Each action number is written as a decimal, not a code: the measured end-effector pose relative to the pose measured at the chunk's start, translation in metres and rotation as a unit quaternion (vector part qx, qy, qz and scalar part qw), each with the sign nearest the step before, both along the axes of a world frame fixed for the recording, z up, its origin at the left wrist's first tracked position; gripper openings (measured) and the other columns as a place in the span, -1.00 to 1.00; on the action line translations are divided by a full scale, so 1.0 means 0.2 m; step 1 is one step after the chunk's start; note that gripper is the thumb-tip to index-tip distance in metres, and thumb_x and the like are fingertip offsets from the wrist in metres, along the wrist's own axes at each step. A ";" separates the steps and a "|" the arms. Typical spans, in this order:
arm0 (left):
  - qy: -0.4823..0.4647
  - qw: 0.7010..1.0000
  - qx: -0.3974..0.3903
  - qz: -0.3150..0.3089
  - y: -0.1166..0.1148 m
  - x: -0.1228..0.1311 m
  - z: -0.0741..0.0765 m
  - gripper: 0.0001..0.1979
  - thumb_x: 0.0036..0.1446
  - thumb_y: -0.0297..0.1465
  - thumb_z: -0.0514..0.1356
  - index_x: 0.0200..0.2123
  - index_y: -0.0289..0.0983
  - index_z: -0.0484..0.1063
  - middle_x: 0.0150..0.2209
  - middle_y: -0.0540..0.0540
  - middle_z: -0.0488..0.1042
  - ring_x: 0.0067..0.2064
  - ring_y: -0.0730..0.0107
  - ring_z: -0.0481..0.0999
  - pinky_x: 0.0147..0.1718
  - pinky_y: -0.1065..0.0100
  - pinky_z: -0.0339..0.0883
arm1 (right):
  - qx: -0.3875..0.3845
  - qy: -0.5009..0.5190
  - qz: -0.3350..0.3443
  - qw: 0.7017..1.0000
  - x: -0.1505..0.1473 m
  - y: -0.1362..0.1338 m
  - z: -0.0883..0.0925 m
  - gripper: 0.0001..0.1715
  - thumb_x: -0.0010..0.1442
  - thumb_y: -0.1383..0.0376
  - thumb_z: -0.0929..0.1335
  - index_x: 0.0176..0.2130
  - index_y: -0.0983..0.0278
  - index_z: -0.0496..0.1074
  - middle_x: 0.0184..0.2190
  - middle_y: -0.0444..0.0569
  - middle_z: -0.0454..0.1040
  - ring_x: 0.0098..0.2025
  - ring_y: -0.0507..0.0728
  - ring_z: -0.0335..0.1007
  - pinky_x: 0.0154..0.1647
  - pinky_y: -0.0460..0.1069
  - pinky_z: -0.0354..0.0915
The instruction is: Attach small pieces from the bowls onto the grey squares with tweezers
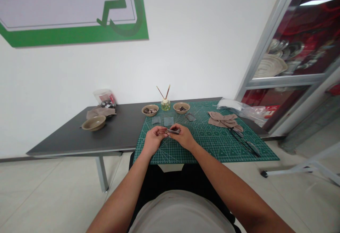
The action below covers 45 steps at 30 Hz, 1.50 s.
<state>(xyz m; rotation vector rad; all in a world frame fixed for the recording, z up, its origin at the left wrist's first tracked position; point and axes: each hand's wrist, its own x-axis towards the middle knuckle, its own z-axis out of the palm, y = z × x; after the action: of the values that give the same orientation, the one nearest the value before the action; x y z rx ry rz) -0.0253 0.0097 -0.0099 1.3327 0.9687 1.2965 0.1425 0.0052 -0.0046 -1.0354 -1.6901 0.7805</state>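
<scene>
Both hands meet over the green cutting mat [209, 148] around a small grey piece [174, 131] that looks like a folded cloth or little pouch. My right hand [183, 136] grips it between thumb and fingers. My left hand [155, 139] is closed in a pinch at its left edge; whether another item sits between those fingertips is too small to make out. Just beyond the hands lie a grey square pouch [168, 121], a second grey piece [156, 120] and a crumpled grey one [190, 117].
Behind stand a bowl of mottled pieces [150, 110], a reed diffuser jar [165, 104] and another bowl [181, 107]. Rightward are a brown cloth [224, 119], glasses [245, 143] and a plastic bag [241, 107]. Leftward are a bowl [94, 123] and a clear tub [105, 98].
</scene>
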 end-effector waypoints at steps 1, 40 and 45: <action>0.000 1.000 -0.001 0.003 0.00 0.00 0.00 -0.73 -0.24 -0.44 0.37 -0.35 -0.29 0.50 -0.43 -0.04 0.57 -0.36 0.34 0.55 -0.23 0.27 0.41 | 0.001 -0.001 0.000 1.000 0.00 0.00 0.00 -0.82 0.03 0.21 0.43 -0.34 0.24 0.45 -0.49 -0.19 0.44 -0.44 0.02 0.30 -0.39 -0.08 0.16; -0.009 1.000 0.003 0.004 0.01 0.00 -0.02 -0.75 -0.24 -0.47 0.36 -0.36 -0.28 0.50 -0.43 -0.03 0.56 -0.38 0.37 0.53 -0.27 0.31 0.40 | 0.007 0.022 0.020 1.000 0.00 0.01 -0.01 -0.83 0.03 0.22 0.43 -0.32 0.23 0.45 -0.44 -0.17 0.46 -0.40 0.03 0.33 -0.35 -0.06 0.19; -0.005 1.000 0.005 0.000 0.01 0.00 -0.02 -0.74 -0.23 -0.47 0.36 -0.35 -0.28 0.50 -0.43 -0.03 0.57 -0.38 0.38 0.53 -0.27 0.32 0.39 | 0.007 0.018 0.001 1.000 0.00 0.00 -0.01 -0.81 0.02 0.21 0.43 -0.33 0.23 0.44 -0.46 -0.19 0.45 -0.42 0.03 0.31 -0.37 -0.07 0.18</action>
<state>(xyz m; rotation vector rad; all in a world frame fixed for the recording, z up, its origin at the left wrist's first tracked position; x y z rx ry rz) -0.0261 0.0119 -0.0140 1.3337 0.9563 1.3078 0.1429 0.0058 -0.0069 -1.0051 -1.6636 0.7827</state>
